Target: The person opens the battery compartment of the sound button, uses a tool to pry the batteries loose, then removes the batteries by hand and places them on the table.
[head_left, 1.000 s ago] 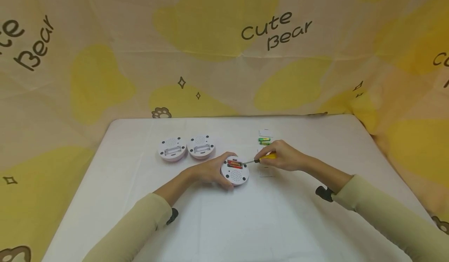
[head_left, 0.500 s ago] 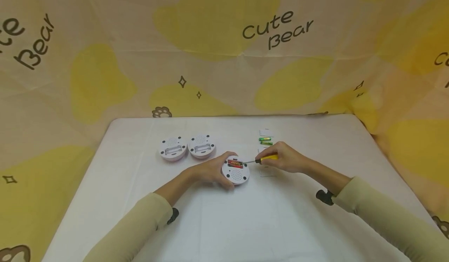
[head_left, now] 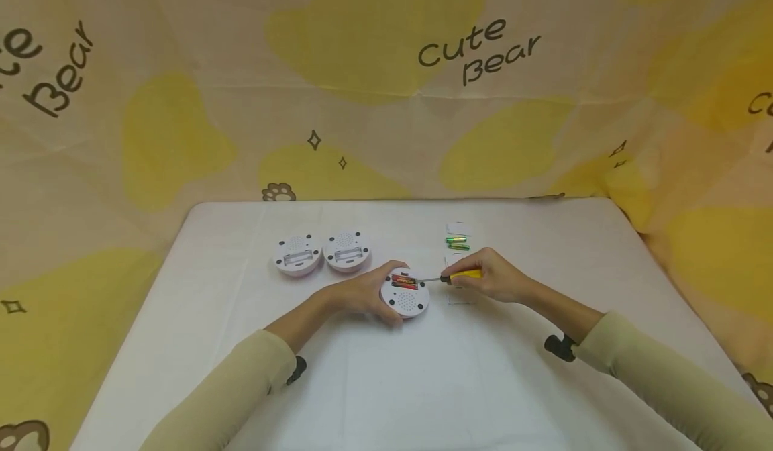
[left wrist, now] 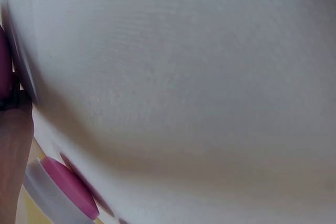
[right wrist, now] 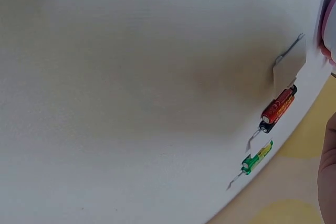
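Observation:
My left hand (head_left: 362, 293) grips the rim of a round white device (head_left: 408, 303), turned with its underside up. Red batteries (head_left: 404, 281) lie in its uncovered battery compartment. From the right, my right hand (head_left: 496, 276) pinches the yellow handle of a screwdriver (head_left: 468, 274). The screwdriver's thin metal tip reaches the right end of the batteries; whether it touches them cannot be told. In the left wrist view only a strip of the held device's pink side (left wrist: 4, 66) shows. The right wrist view catches the edge of that device (right wrist: 329, 30).
Two similar devices, a left one (head_left: 298, 256) and a right one (head_left: 347, 252), stand behind with bare compartments. Green batteries (head_left: 457, 243) and white covers (head_left: 459, 228) form a column at the right. Red batteries (right wrist: 278, 109) lie among them, hidden by my hand from above.
My right hand and the screwdriver handle have dropped slightly and shifted a little right. The tip stays at the battery end. The left hand and device hold nearly still.

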Action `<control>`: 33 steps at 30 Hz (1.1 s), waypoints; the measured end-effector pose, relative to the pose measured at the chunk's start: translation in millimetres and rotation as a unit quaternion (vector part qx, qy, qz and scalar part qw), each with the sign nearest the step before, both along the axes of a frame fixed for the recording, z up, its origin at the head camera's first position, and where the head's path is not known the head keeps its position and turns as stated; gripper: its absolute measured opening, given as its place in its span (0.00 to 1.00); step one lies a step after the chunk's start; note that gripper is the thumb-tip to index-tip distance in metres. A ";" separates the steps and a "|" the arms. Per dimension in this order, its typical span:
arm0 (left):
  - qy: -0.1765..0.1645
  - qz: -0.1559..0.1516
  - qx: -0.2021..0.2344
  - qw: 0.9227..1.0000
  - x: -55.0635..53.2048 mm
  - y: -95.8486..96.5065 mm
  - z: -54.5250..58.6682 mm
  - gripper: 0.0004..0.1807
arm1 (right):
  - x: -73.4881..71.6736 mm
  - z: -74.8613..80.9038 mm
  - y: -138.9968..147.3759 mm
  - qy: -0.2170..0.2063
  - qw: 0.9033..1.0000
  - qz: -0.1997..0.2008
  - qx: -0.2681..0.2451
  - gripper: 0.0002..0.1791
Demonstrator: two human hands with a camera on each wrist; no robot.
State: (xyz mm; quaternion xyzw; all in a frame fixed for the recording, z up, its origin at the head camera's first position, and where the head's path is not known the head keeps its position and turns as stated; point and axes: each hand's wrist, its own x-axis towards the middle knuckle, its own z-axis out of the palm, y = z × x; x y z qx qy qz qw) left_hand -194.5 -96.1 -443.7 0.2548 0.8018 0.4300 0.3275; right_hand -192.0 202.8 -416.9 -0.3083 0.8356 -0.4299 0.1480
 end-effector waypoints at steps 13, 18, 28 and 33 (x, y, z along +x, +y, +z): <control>-0.007 0.004 -0.003 1.000 -0.1 -0.4 0.8 0.58 | -0.1 3.0 2.0 0.000 1.000 -0.004 -0.002 0.11; -0.005 0.003 0.000 1.000 0.0 0.1 1.4 0.58 | -0.1 5.7 3.6 0.004 1.000 -0.003 0.002 0.11; -0.011 0.009 0.007 1.000 0.6 1.0 0.9 0.58 | 0.8 8.1 5.6 -0.003 1.000 -0.008 0.008 0.11; -0.013 0.020 0.024 0.999 1.7 -0.2 -0.7 0.62 | 0.1 7.8 7.1 -0.001 1.000 -0.002 0.001 0.12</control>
